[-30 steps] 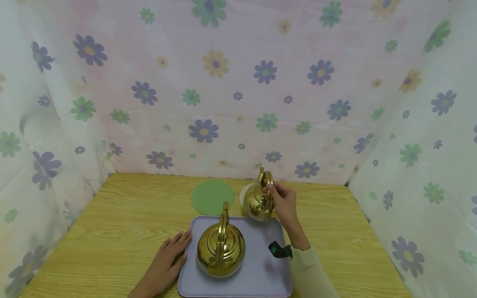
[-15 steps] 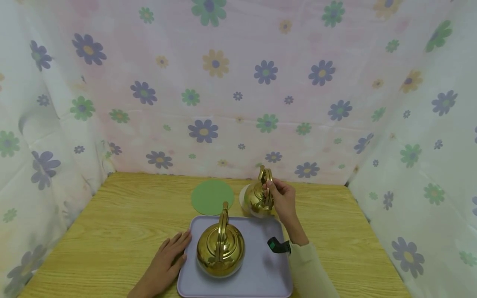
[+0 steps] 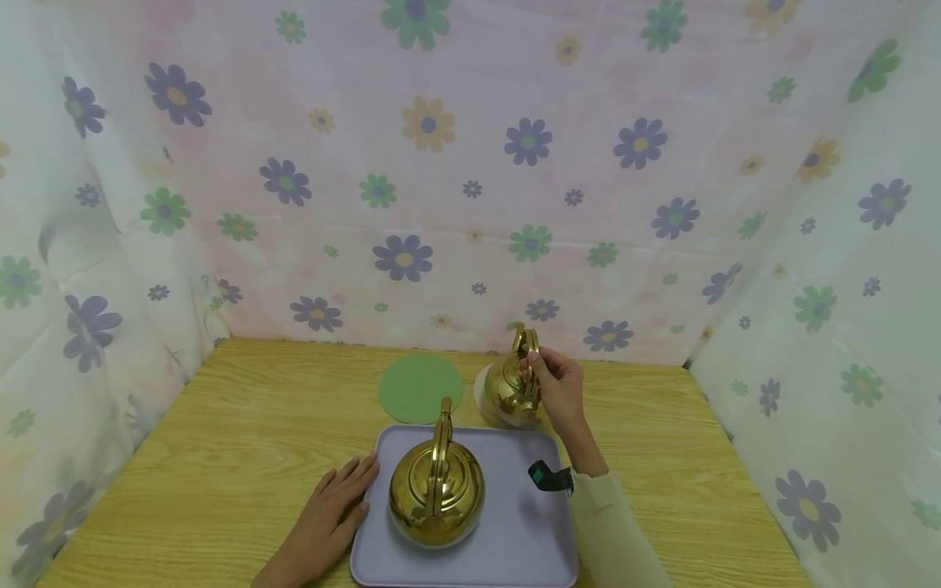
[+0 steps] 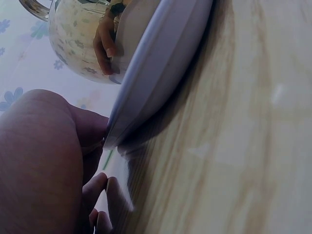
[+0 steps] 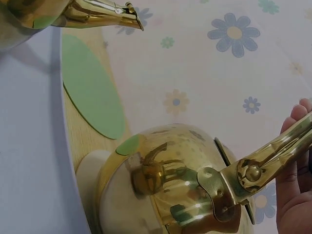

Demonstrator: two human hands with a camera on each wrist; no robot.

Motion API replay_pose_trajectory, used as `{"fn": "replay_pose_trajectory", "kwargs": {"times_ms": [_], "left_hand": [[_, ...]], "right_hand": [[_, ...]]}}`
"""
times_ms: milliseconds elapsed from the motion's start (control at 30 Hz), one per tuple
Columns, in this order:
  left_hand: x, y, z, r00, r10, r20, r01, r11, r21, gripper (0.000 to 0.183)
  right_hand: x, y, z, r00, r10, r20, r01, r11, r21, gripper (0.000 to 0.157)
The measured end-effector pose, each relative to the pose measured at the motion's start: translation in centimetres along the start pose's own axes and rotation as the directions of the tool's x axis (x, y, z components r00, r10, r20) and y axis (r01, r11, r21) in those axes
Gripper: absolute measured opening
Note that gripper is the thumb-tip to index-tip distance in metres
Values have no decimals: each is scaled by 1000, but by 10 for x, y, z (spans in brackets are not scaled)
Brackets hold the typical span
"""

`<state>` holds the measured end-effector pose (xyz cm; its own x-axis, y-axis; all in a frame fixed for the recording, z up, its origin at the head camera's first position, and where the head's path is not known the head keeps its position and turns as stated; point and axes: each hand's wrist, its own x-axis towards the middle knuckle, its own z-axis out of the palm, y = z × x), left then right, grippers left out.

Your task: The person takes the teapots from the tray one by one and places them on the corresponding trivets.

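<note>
A gold kettle (image 3: 412, 508) stands on the lilac tray (image 3: 518, 543), its spout pointing to the back. My left hand (image 3: 327, 514) lies at the tray's left edge with fairly straight fingers, and in the left wrist view its thumb touches the rim (image 4: 146, 73). Behind the tray, my right hand (image 3: 562, 396) grips the handle of a second gold kettle (image 3: 503, 396), which is upright over part of a cream round mat (image 3: 481, 390). In the right wrist view, that kettle's body (image 5: 195, 156) hides much of the mat; whether its base touches down I cannot tell.
A green round mat (image 3: 419, 384) lies on the wooden table (image 3: 243, 457), left of the cream one. Flowered cloth (image 3: 470, 269) closes off the back and both sides. A black wrist device (image 3: 550, 477) juts from the right sleeve over the tray.
The kettle in my right hand has shifted slightly toward the back and right, with the hand following. My left hand, the tray and the kettle on it stay put.
</note>
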<state>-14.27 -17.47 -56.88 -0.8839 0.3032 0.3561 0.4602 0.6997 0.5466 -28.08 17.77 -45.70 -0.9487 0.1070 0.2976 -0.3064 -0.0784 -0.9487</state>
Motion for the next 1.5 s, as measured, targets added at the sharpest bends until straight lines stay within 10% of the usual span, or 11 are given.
{"fn": "replay_pose_trajectory", "kwargs": {"times_ms": [933,1500], "left_hand": [[4,2,-1,998,42,-37,-41,999,16,51],[2,-1,0,998,48,-48,-48,999,7,51]], "right_hand": [[13,15,-3,1000,1,5,-1,1000,4,33],[15,14,-6,980,195,46,-198,977,73,35]]}}
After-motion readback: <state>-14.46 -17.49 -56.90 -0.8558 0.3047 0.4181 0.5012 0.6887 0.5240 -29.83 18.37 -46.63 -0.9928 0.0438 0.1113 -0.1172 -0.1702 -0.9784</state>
